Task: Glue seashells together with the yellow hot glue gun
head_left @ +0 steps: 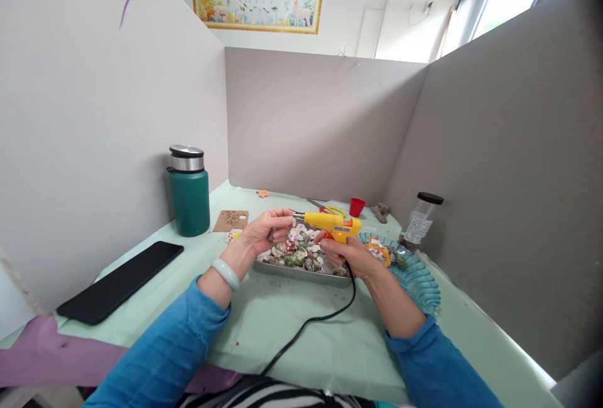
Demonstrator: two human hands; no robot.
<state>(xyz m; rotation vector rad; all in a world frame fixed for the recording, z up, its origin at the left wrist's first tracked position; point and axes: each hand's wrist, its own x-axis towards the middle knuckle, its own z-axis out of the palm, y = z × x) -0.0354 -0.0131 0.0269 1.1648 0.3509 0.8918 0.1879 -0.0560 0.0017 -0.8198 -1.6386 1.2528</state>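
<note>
My right hand (pixel 347 253) is wrapped round the handle of a yellow hot glue gun (pixel 330 223), its metal nozzle pointing left. A black cord runs from the handle down toward the table's front edge. Close to the nozzle tip, my left hand (pixel 269 230) has its fingers pinched together. Whatever sits between those fingertips is too small to name. Beneath both hands lies a metal tray (pixel 301 274) heaped with small seashells (pixel 305 250), partly covered by the glue gun and my hands.
A green bottle (pixel 190 198) and a black flat pad (pixel 121 281) stand at left. A blue dish (pixel 419 282) with decorated pieces and a black-lidded jar (pixel 421 223) are at right. Behind are a red cup (pixel 357 207), scissors (pixel 333 210) and a brown board (pixel 230 221). Grey partitions enclose three sides.
</note>
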